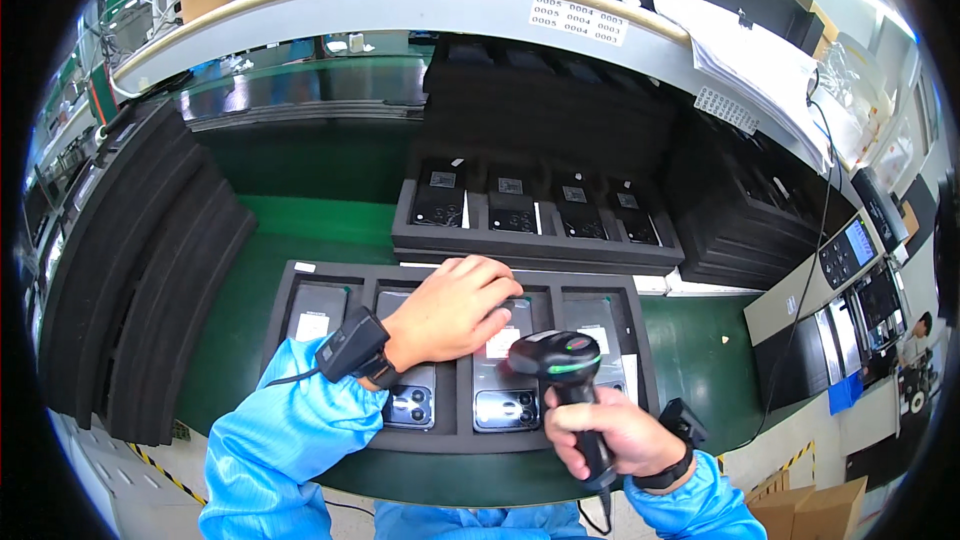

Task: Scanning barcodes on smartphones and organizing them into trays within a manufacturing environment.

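1. Scanner [556, 355] sits gripped in the right hand [625, 435]; likely light, stiff plastic, best held by its handle [597, 457].
2. Left hand [450, 310] curls over the tray [456, 405], fingertips near the third phone [490, 380] from the left; whether they pinch anything, I cannot tell.
3. That phone lies in its tray slot, probably rigid, slippery, fragile: hold it by the side edges.

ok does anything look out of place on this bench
A small pale scrap lies loose on the green tabletop, right of the black foam tray, and paper sheets droop untidily over the shelf edge at upper right. I see no spill or damage.
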Tool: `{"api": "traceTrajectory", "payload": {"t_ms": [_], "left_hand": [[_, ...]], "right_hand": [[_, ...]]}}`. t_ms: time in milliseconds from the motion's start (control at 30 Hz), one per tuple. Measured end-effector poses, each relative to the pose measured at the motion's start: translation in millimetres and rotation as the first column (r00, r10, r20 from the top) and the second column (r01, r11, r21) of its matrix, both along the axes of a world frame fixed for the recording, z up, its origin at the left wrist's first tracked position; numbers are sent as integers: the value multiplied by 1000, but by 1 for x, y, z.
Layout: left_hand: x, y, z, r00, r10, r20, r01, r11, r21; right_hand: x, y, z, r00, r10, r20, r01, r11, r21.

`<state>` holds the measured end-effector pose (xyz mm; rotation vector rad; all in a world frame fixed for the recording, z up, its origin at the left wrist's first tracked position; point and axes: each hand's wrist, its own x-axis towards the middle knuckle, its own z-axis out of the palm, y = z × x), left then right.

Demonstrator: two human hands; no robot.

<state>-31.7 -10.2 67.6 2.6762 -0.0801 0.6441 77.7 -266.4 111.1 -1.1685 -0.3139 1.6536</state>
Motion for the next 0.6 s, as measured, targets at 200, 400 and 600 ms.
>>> {"api": "traceTrajectory", "payload": {"t_ms": [200, 400, 600], "left_hand": [[1, -5, 3, 998, -47, 38, 42, 991, 128], [0, -13, -2, 997, 16, -79, 6, 963, 268], [-5, -19, 5, 966, 111, -235, -70, 982, 176]], "right_hand": [[-6, -5, 11, 992, -8, 125, -7, 994, 113], [49, -64, 1, 755, -361, 547, 290, 933, 216], [121, -81, -54, 218, -493, 842, 599, 749, 283]]}}
